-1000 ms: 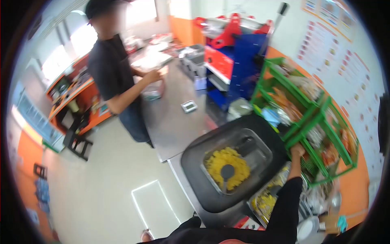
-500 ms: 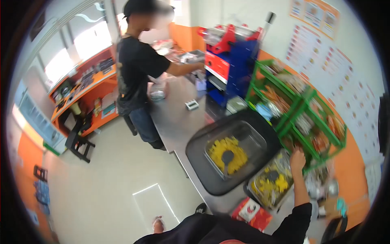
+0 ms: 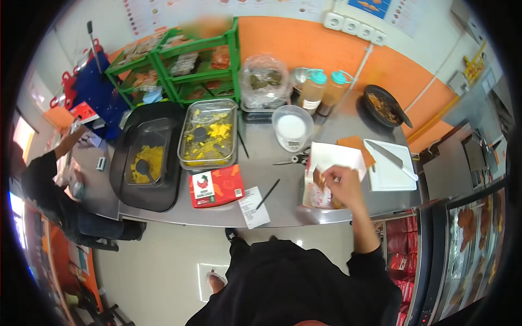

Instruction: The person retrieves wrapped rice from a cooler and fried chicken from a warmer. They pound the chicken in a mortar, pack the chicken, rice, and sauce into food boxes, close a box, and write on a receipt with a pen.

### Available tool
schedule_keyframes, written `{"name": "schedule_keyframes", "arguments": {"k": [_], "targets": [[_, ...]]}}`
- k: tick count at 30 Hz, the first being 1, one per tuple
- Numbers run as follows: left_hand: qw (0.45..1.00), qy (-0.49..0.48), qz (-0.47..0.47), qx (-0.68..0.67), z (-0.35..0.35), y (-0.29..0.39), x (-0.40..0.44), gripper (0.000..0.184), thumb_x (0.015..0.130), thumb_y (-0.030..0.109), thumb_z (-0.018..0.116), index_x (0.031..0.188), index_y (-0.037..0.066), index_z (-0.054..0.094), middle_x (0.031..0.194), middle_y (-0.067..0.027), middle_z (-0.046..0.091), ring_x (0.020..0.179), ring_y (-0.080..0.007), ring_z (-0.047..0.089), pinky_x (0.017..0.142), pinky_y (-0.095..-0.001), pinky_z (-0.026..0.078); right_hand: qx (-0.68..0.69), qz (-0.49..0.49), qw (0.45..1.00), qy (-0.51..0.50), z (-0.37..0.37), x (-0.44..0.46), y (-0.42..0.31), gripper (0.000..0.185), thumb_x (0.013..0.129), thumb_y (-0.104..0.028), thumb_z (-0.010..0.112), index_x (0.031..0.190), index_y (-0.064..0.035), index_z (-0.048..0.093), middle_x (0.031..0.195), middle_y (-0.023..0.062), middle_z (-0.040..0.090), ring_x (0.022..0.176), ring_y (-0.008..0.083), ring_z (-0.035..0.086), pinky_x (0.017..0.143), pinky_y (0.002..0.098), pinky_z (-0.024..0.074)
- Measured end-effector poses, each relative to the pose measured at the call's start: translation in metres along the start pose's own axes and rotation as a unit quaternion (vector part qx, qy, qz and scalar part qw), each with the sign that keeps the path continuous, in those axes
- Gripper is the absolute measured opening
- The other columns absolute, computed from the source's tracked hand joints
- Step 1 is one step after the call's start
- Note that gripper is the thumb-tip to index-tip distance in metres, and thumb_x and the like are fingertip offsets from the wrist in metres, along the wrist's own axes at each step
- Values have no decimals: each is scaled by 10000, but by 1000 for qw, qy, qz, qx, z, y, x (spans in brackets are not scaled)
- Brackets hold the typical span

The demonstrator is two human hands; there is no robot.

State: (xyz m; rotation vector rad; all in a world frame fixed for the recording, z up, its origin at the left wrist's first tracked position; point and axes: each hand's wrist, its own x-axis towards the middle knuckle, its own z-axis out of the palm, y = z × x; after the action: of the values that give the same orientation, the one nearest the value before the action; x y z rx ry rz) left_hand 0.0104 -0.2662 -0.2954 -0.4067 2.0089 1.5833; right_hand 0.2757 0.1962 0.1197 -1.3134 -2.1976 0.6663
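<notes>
Reaching over the open box (image 3: 333, 155), the right hand (image 3: 343, 186) curls, grip unclear; red carton's label (image 3: 203, 188) is blurred.

Green rack (image 3: 237, 60), orange-and-white wall (image 3: 304, 46), blue-and-red machine (image 3: 98, 100)

On our grey metal counter (image 3: 285, 202), a white rectangular board (image 3: 383, 182), under a long white-handled metal knife (image 3: 390, 158), lies at three o'clock from the open white cardboard box (image 3: 337, 155); a clear rectangular tray (image 3: 209, 163) sits at twelve from the red cardboard box (image 3: 223, 186).
</notes>
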Motion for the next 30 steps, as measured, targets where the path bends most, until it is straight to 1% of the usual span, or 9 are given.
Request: {"name": "schedule_keyframes", "arguments": {"k": [9,13,16,17,21,23,25,28,30], "targets": [[934,-111,304,150,2,2,22,215,742,15,516,941,-25,586,652,-81,421,576,-244,397,538,-387,358,74,70,976,194,107,-82,65,213,847,-188,580,866,7,665,687,173,638,634,295,636,620,354,492],[921,-110,335,165,-2,12,33,229,748,-1,514,963,-40,581,653,-84,435,573,-233,398,529,-386,351,108,194,965,138,81,-87,59,213,849,-161,568,963,9,628,739,97,626,626,183,593,571,309,465],[927,-95,314,180,-6,9,41,260,777,32,524,1021,-29,589,648,-65,447,559,-207,402,507,-379,345,551,172,804,146,83,-61,93,340,788,-36,529,1127,-54,507,954,37,482,761,94,444,611,248,427],[920,-92,328,192,-8,8,42,270,787,44,528,1040,-25,592,647,-59,451,555,-198,403,500,-377,343,551,171,804,145,79,-55,87,340,788,-36,529,1127,-54,507,954,37,482,761,94,444,611,248,427],[833,-60,458,303,-20,-7,47,313,826,88,542,1117,-10,602,640,-35,467,536,-163,408,471,-368,336,375,164,889,205,73,-34,68,503,707,104,518,1171,-65,426,930,79,507,807,109,497,660,250,443],[817,-39,399,415,-27,-15,43,331,843,123,557,1146,-2,598,640,-22,474,522,-152,399,457,-365,326,237,173,937,190,74,-29,53,503,728,85,501,1197,-64,391,868,81,511,766,172,531,683,294,442],[861,-66,253,436,-28,-18,41,382,826,177,620,1163,1,582,620,-8,455,517,-160,415,459,-355,327,205,130,945,220,97,-19,68,479,745,80,493,1193,-59,400,810,122,558,718,246,578,659,356,459],[990,-20,-139,11,-22,-16,52,519,793,219,668,1242,0,527,629,-12,464,526,-156,433,463,-358,342,59,119,975,180,108,-7,66,361,760,55,519,1108,-30,485,811,185,597,778,326,605,673,441,464],[923,-76,250,281,-27,-27,40,366,806,250,665,1087,27,592,594,5,423,502,-141,396,446,-344,322,-37,119,987,104,117,0,68,223,774,-36,596,994,-11,572,819,214,617,793,377,607,714,481,462]]}}
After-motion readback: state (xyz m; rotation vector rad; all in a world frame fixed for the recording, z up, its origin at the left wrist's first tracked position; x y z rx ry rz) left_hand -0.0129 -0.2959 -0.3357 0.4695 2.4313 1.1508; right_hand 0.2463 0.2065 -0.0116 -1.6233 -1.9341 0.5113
